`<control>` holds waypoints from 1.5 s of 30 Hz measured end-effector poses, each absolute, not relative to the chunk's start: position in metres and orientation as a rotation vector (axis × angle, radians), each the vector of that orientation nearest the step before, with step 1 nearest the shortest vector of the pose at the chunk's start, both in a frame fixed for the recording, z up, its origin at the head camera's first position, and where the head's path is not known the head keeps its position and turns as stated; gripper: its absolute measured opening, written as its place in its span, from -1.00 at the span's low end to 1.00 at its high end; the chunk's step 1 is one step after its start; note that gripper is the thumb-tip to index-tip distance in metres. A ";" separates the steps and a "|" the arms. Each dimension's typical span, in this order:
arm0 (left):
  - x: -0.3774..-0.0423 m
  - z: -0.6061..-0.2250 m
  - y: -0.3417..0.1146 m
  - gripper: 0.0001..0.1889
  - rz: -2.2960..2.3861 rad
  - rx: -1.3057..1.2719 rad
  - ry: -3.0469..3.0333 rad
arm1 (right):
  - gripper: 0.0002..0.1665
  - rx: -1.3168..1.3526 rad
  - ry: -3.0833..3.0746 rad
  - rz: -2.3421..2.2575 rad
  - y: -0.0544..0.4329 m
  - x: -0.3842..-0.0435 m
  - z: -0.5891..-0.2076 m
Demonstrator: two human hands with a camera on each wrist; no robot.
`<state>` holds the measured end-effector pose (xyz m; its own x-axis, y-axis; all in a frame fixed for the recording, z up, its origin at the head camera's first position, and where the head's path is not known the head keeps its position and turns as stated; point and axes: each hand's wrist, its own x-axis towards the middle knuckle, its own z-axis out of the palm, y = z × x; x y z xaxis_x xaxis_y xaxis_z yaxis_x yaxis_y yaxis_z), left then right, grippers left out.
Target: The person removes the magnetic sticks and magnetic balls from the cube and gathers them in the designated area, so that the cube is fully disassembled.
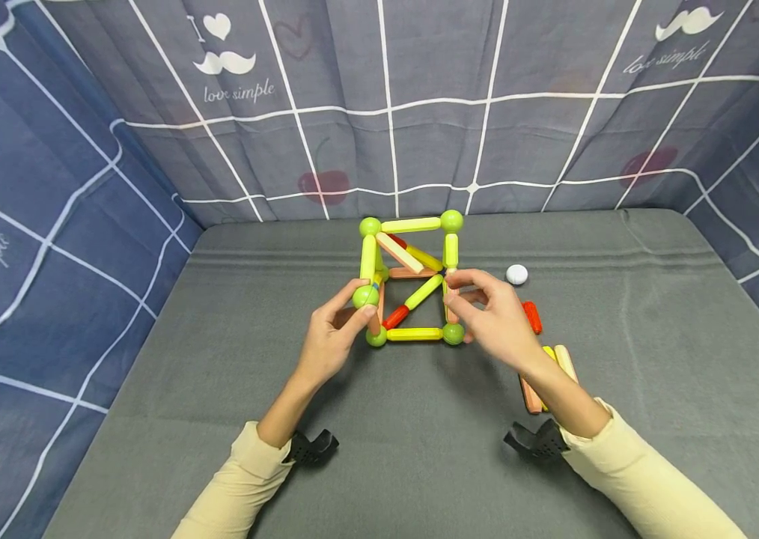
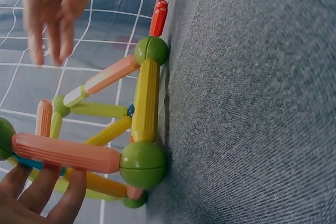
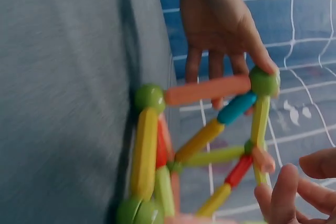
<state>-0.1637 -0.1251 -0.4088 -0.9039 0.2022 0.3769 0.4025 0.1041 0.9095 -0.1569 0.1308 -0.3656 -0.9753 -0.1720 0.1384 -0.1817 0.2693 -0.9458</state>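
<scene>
A box-like frame of magnetic rods and green balls stands on the table, with a yellow rod (image 1: 415, 335) along its near bottom edge. My left hand (image 1: 334, 337) pinches the green ball (image 1: 365, 297) at its near upper left corner. In the right wrist view, the left thumb lies on that ball (image 3: 264, 81). At the frame's right side is my right hand (image 1: 497, 318), fingers bent loosely near the upright orange rod (image 1: 452, 305). The left wrist view shows this right hand (image 2: 58, 17) apart from the frame, holding nothing. A peach rod (image 1: 400, 253) slants inward from the top left.
Right of the frame lie a white ball (image 1: 517, 275) and a short red rod (image 1: 532, 317). Several loose rods, including an orange one (image 1: 531, 395), lie partly beneath the right forearm. A grey checked curtain (image 1: 420, 142) hangs behind the table (image 1: 251, 284).
</scene>
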 end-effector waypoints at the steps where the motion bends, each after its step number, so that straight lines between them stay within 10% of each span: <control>1: -0.164 -0.409 -0.125 -0.60 -1.904 -0.618 -2.210 | -0.65 0.358 -2.481 1.899 0.124 -0.161 -0.364; 45: -0.165 -0.409 -0.126 -0.59 -1.937 -0.657 -2.180 | -0.65 0.230 -2.210 2.300 0.071 -0.197 -0.359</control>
